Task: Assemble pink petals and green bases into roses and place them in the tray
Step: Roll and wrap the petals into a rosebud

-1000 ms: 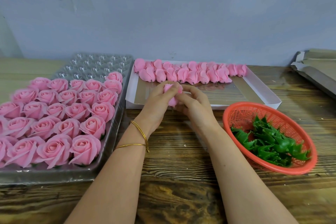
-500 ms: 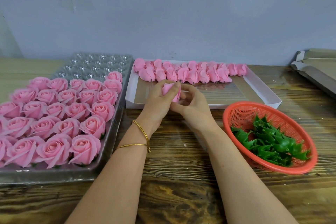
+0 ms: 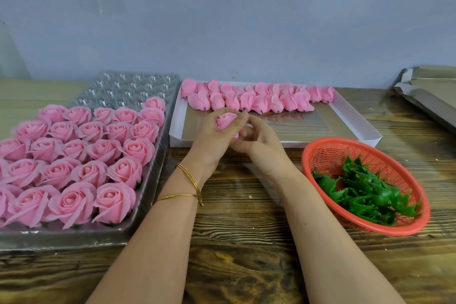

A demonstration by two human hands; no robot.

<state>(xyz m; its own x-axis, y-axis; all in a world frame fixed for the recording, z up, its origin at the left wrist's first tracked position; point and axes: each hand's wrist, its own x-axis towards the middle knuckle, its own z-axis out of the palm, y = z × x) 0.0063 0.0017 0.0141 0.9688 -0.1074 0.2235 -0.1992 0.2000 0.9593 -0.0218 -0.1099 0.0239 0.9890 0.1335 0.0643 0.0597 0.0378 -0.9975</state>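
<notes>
Many finished roses (image 3: 118,173) sit in rows in the clear tray (image 3: 150,195) on our left. Cups at the back of the tray hold nothing. Next we see our left hand (image 3: 209,138), with two gold bracelets (image 3: 191,181) on the wrist. Its fingers and thumb curl around one pink flower (image 3: 225,120), and the flower's top faces us. Our right hand (image 3: 261,143) is just beside it, touching the left hand. Its fingers curl in under the flower, but we cannot tell if they grip it. Both hands are over the near edge of the white box (image 3: 362,131). A row of pink petals (image 3: 261,100) lies at the back of that box. To the right, a red basket (image 3: 318,155) on the wooden table (image 3: 246,266) holds green bases (image 3: 365,192).
</notes>
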